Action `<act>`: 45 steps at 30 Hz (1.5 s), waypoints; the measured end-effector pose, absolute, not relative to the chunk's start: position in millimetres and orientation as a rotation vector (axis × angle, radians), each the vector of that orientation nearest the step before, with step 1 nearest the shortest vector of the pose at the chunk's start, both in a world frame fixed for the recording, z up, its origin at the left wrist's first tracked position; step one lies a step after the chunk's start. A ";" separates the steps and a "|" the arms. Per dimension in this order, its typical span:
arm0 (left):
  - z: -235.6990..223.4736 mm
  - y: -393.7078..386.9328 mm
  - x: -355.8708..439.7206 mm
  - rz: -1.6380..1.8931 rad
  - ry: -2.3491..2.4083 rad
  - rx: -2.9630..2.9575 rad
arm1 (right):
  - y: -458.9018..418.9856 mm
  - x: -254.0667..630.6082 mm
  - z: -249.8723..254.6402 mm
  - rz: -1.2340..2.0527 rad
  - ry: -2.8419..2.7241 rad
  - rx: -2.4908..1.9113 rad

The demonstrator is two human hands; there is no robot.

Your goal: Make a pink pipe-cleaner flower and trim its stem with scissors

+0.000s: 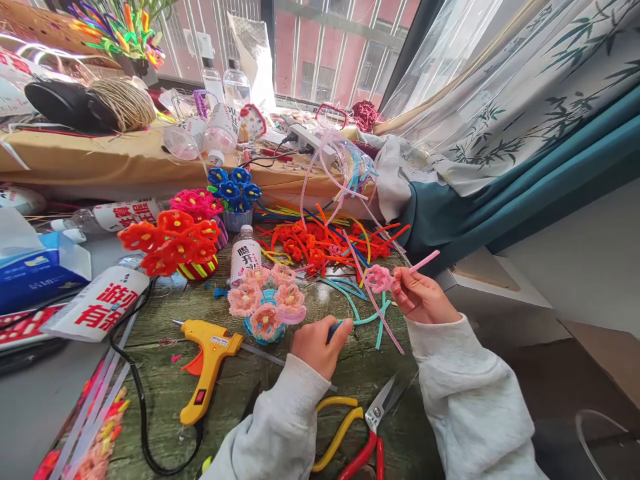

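My right hand [425,297] pinches a pink pipe-cleaner flower [379,278] by its twisted base, and a straight pink end [425,261] sticks out beyond the fingers. My left hand [320,347] is closed around a small dark blue object [334,331]; most of it is hidden in the fist, so its kind does not show. Just left of that hand, pale pink pipe-cleaner flowers [265,320] stand in a light blue pot [270,333]. Light blue pipe cleaners [367,321] and a long pink one [370,297] lie between the hands.
A yellow glue gun [210,367] with a black cord lies left of my left hand. Red-handled scissors [375,420] and a yellow-handled tool [340,433] are in front. Behind stand a water bottle [245,257], orange-red flowers [170,243], blue flowers [235,190] and loose orange pipe cleaners [320,247].
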State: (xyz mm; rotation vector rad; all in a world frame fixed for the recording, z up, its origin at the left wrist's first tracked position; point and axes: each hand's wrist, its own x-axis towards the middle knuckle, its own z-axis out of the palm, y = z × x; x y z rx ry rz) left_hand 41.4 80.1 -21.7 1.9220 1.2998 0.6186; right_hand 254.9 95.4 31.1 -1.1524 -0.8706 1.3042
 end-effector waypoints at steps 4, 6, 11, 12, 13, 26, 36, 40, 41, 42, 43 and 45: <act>-27.2 79.6 41.1 0.534 1.420 2.163 | 83.4 249.0 19.6 1.338 -0.781 -1.081; -29.0 79.7 42.3 0.498 1.471 2.252 | 75.1 240.8 16.6 1.393 -0.733 -1.015; -24.5 77.8 42.5 0.517 1.541 2.400 | 58.1 212.0 18.9 1.612 -0.613 -0.773; -22.1 76.4 41.6 0.545 1.543 2.418 | 55.7 206.2 19.5 1.663 -0.575 -0.713; -19.2 74.5 40.4 0.578 1.539 2.434 | 53.4 200.8 19.9 1.672 -0.534 -0.648; 69.9 19.6 17.3 1.278 1.029 1.891 | 16.7 146.9 43.7 1.654 -0.295 -0.453; 85.9 -19.2 12.6 1.409 0.892 1.224 | -44.9 105.2 66.2 1.348 -0.180 -0.683; 93.6 -29.6 12.9 1.397 0.841 0.949 | -71.0 89.2 79.5 1.263 -0.255 -0.785; 95.0 -30.9 11.4 1.388 0.840 0.900 | -77.7 87.6 80.6 1.242 -0.285 -0.802; 96.6 -31.9 8.9 1.377 0.842 0.869 | -84.4 88.2 80.5 1.215 -0.315 -0.809; 98.5 -32.6 5.7 1.368 0.841 0.853 | -90.7 91.4 79.5 1.189 -0.360 -0.817; 104.0 -34.2 -2.5 1.326 0.816 0.861 | -101.0 105.8 76.1 1.140 -0.499 -0.801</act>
